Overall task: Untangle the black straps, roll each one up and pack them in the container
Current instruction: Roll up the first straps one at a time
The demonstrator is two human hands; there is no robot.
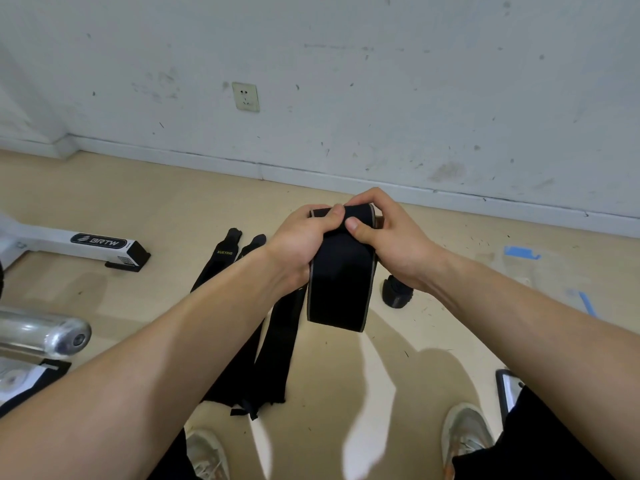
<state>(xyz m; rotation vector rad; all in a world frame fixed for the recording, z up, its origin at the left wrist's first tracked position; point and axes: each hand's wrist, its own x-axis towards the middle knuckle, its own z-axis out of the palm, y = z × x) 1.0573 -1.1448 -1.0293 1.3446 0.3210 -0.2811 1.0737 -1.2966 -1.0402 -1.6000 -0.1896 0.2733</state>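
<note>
Tan floor (173, 209); black strap (339, 289) top edge, 12 o'clock, pinched by left hand (298, 244), right hand (394, 244): likely soft, limp.

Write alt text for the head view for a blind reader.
The left hand and right hand grip a wide black strap at its top over a tan floor. Loose straps and a rolled strap lie on it.

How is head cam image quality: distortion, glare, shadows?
Head view: wide-angle distortion bows the white baseboard; glare on the shiny metal cylinder; soft arm shadows on the beige floor; the wide black tan-edged strap gripped by the left hand and right hand is sharp but too dark to show texture.
</note>
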